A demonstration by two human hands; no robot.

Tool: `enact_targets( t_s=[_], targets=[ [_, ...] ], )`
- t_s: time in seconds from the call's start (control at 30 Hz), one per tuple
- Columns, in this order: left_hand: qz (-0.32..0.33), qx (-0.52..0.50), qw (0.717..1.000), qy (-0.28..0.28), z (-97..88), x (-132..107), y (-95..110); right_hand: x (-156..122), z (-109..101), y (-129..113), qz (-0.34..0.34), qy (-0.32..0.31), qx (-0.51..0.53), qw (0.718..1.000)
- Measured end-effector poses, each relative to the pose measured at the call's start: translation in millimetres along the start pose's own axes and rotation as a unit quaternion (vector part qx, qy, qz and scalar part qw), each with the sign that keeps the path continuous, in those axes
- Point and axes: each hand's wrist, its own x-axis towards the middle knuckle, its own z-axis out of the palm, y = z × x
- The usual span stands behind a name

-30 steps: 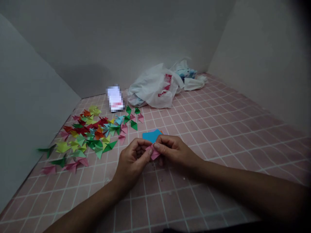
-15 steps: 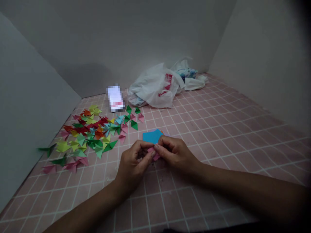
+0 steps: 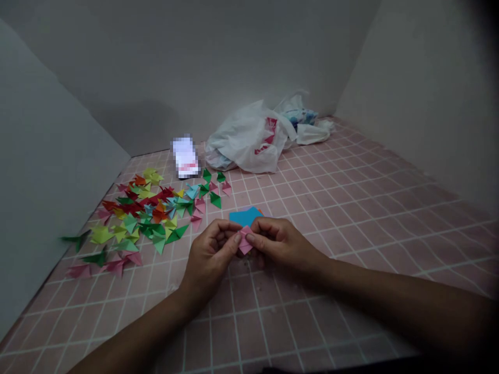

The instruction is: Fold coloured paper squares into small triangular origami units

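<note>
A small folded pink paper piece [image 3: 245, 242] is pinched between both hands just above the pink tiled surface [image 3: 351, 208]. My left hand [image 3: 210, 257] grips its left side with curled fingers. My right hand [image 3: 278, 240] holds its right side with thumb and fingertips pressed together. Right behind the hands lies a small stack of paper squares with a blue sheet on top [image 3: 245, 215].
A spread of several folded paper triangles in red, green, yellow, pink and blue [image 3: 144, 210] covers the left part of the surface. A blurred white packet [image 3: 185, 157] and white plastic bags [image 3: 253, 137] sit at the back. Grey walls enclose left, back and right.
Both hands have shifted slightly and turned the pink paper piece between the fingers; it now shows more between the fingertips. Nothing else has moved.
</note>
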Motion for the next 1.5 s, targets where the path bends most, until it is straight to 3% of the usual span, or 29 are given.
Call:
enact_targets(
  t_s=[0.27, 0.53, 0.73, 0.93, 1.2, 1.5],
  targets=[
    [-0.018, -0.038, 0.999, -0.019, -3.2, -0.8, -2.3, 0.0, -0.5, -1.4, 0.005, 0.007, -0.004, 1.0],
    [-0.044, 0.032, 0.996, -0.071, -1.6, 2.2, -0.7, -1.4, -1.7, -0.9, -0.045, 0.009, -0.136, 0.99],
    [-0.011, 0.073, 0.997, -0.033, -1.3, 0.7, 3.9, -1.5, -2.0, -1.9, -0.012, -0.039, -0.036, 0.999],
    [-0.003, 0.087, 0.996, 0.002, -4.6, 3.0, 2.8, 3.6, -5.6, 3.4, 0.007, -0.009, 0.073, 0.997],
    [0.0, 0.092, 0.996, -0.007, 0.7, -2.8, 3.5, -3.1, 0.9, -2.9, 0.021, -0.031, 0.029, 0.999],
    [-0.031, 0.047, 0.998, -0.04, -2.6, 0.7, 1.9, -1.1, -0.4, -4.8, -0.014, -0.001, -0.053, 0.998]
  ],
)
